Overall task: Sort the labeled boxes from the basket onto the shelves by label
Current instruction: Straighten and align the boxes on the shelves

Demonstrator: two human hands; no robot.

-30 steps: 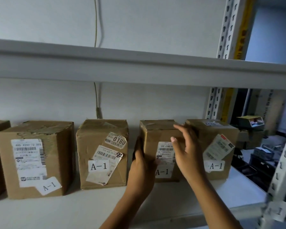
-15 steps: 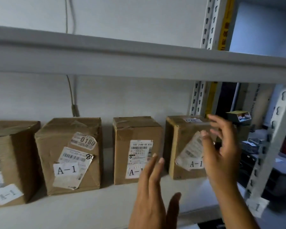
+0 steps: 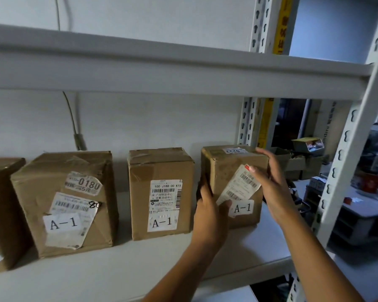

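Note:
Several brown cardboard boxes with white A-1 labels stand in a row on the white shelf (image 3: 118,269). The rightmost A-1 box (image 3: 225,168) has a loose shipping label hanging askew on its front. My left hand (image 3: 210,216) holds its left side, thumb on the front face. My right hand (image 3: 275,190) holds its right side, fingers reaching over the top right corner and thumb on the loose label. To its left stand the middle A-1 box (image 3: 162,171) and a crumpled A-1 box (image 3: 42,184). No basket is in view.
Another box (image 3: 0,203) is cut off at the left edge. The upper shelf board (image 3: 162,73) hangs close above the boxes. A white slotted upright (image 3: 347,162) stands right of my right arm. Beyond it are tables with small bins (image 3: 308,144) and clutter.
A second ago both hands held the middle A-1 box. They let go, moved right through the air, and now hold the rightmost A-1 box. The view has shifted right.

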